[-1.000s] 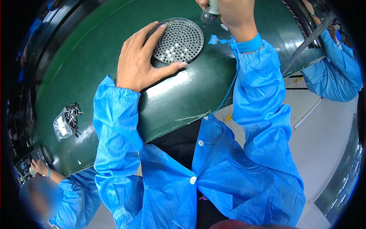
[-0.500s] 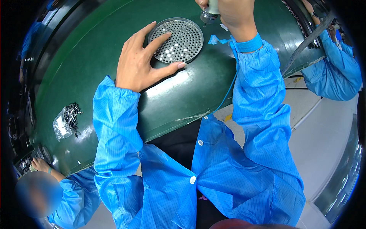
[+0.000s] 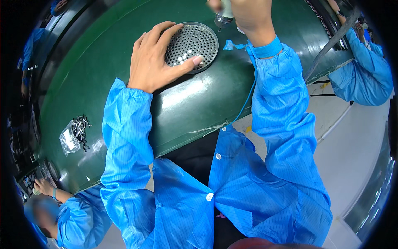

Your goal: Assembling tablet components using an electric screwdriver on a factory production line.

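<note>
On the green tabletop lies a round dark metal dish (image 3: 192, 45) with a raised rim and rows of small holes across it. My left hand (image 3: 154, 58) curves around its left side, fingertips at the far rim and thumb over the near part. At the top edge of the view, my right hand (image 3: 253, 16) is closed around a pale-bodied electric screwdriver (image 3: 224, 20). Its metal collar and short bit point down, to the right of the dish and apart from it. The screwdriver's upper part is cut off by the frame.
A clear plastic bag (image 3: 69, 140) lies at the left beside a pile of small black and silver parts (image 3: 81, 130). A blue wrist strap (image 3: 266, 50) trails a thin cord to the table edge. Co-workers in blue sit at lower left and far right; a grey cable (image 3: 331, 47) crosses the right.
My left index finger has moved from the dish's holes to its far rim, and the thumb now lies over the holes. The screwdriver has shifted slightly left and remains raised.
</note>
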`<state>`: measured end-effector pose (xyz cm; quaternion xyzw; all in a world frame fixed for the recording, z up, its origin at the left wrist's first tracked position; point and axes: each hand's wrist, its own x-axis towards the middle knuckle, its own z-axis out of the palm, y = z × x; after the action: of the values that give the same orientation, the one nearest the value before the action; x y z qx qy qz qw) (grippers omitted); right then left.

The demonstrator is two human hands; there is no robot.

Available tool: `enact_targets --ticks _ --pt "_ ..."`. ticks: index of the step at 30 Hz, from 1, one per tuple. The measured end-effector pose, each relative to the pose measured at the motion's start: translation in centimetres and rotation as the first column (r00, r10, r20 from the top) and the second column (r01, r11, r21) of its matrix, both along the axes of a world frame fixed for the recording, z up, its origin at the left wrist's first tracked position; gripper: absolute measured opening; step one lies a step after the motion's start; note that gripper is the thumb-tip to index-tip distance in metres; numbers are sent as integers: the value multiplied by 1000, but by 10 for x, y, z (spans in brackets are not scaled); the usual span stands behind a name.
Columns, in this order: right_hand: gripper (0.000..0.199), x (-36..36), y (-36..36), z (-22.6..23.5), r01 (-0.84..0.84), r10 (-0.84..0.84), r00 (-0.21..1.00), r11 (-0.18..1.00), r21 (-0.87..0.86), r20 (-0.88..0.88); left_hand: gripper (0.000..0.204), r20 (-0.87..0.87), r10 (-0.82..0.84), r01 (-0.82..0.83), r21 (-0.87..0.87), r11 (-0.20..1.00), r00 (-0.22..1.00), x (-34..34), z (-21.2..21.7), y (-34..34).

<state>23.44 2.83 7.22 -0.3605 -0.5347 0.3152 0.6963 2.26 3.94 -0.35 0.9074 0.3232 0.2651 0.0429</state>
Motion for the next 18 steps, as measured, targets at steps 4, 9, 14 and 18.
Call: enact_targets --ticks 4,9,14,18 --pt "19 1 -3 -1 -11 11 1000 1000 20 -4 71 12 7 -7 -14 1000 1000 2 -2 0" --pt "19 0 -3 -1 -15 15 1000 999 35 1 70 -13 13 -12 5 1000 1000 0 -2 -1" --pt "19 1 2 -2 -7 7 1000 999 38 4 69 1 3 -3 0 1000 1000 -1 -1 0" --pt "18 0 6 -7 3 -3 1000 1000 7 10 67 1 -14 14 21 1000 1000 -5 -1 -6"
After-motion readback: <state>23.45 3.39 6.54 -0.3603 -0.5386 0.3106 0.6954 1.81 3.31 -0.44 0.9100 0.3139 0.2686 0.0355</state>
